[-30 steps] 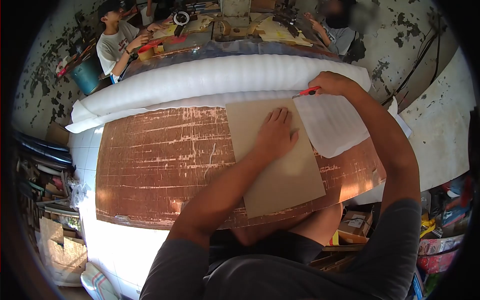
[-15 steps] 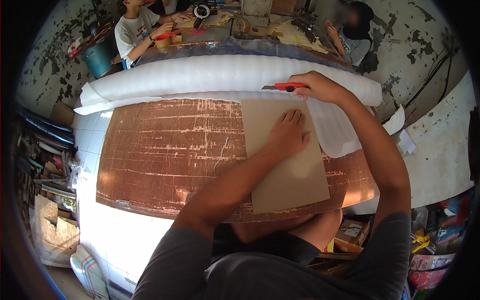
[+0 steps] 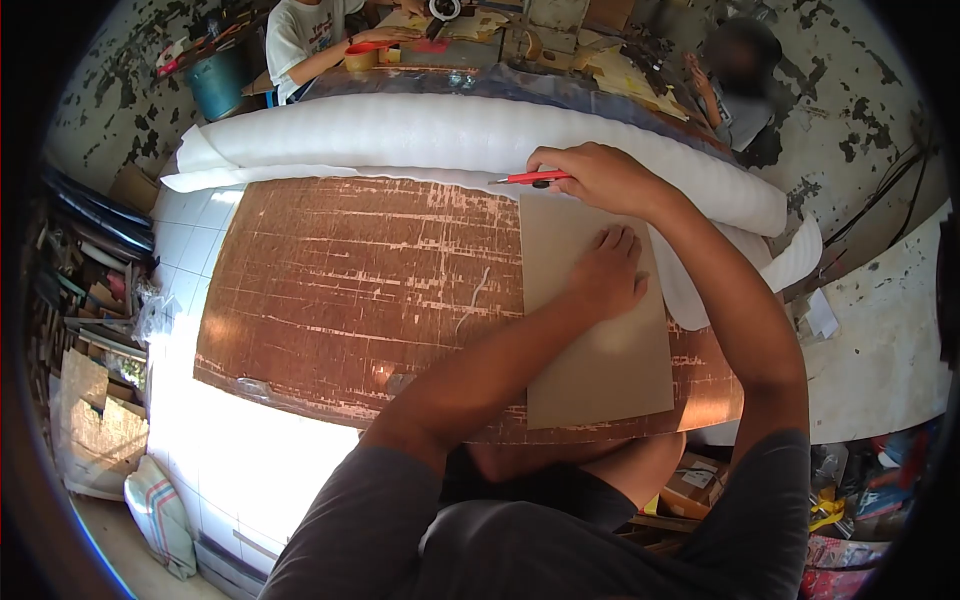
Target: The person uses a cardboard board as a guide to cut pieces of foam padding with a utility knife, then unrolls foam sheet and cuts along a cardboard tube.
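A red utility knife (image 3: 535, 178) is gripped in my right hand (image 3: 600, 178), its tip pointing left close to the top-left corner of a tan cardboard sheet (image 3: 600, 370). My left hand (image 3: 610, 268) lies flat on the upper right part of that sheet, fingers extended, pressing it from above. The cardboard rests on a scratched brown wooden board (image 3: 330, 290). Behind it stretches a long roll of white foam sheet (image 3: 400, 130), whose loose end (image 3: 690, 290) shows to the right of the cardboard, partly hidden by my right forearm.
A thin white strip (image 3: 473, 300) lies on the board. Across the roll, a person in a white shirt (image 3: 305, 40) and another in grey (image 3: 745, 115) sit at a cluttered table. A teal bucket (image 3: 215, 88) stands at the left wall, and a striped sack (image 3: 160, 515) is on the floor.
My right hand has moved left with the knife, from above the cardboard's right part toward its top-left corner. My left hand stays on the sheet. The whole view has shifted slightly.
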`<control>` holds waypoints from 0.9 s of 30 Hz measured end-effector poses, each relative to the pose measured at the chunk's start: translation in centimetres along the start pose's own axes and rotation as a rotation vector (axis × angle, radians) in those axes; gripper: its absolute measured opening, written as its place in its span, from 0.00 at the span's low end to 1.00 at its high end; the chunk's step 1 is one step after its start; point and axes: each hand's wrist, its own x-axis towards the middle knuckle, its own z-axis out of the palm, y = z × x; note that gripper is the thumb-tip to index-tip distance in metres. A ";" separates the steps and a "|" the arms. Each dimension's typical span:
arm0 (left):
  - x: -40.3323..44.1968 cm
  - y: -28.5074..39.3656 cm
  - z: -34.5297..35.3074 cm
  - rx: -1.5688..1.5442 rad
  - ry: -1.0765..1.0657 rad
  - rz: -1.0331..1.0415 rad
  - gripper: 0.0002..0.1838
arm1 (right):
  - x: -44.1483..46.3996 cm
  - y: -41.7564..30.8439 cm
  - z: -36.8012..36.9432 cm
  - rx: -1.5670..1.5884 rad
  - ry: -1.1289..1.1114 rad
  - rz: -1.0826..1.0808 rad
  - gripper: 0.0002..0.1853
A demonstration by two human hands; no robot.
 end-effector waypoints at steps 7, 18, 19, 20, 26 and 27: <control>0.0 -0.1 0.3 0.001 0.008 0.000 0.34 | 0.6 -4.3 -3.1 0.046 -0.099 0.155 0.20; 0.1 -0.6 1.6 -0.218 0.023 -0.058 0.32 | -2.7 -9.9 6.4 0.076 0.215 0.397 0.24; -0.1 -0.4 1.6 -0.111 0.105 -0.030 0.31 | -3.0 -10.4 7.0 0.046 0.211 0.369 0.30; -0.3 -0.2 1.5 -0.004 0.187 -0.002 0.31 | -2.9 -10.4 7.8 0.045 0.209 0.370 0.30; 0.2 0.0 1.6 -0.030 0.121 -0.043 0.31 | -2.1 -9.7 10.7 0.073 0.331 0.405 0.31; 0.2 0.1 1.5 -0.043 0.110 -0.048 0.31 | -2.0 -9.6 10.8 0.074 0.341 0.402 0.31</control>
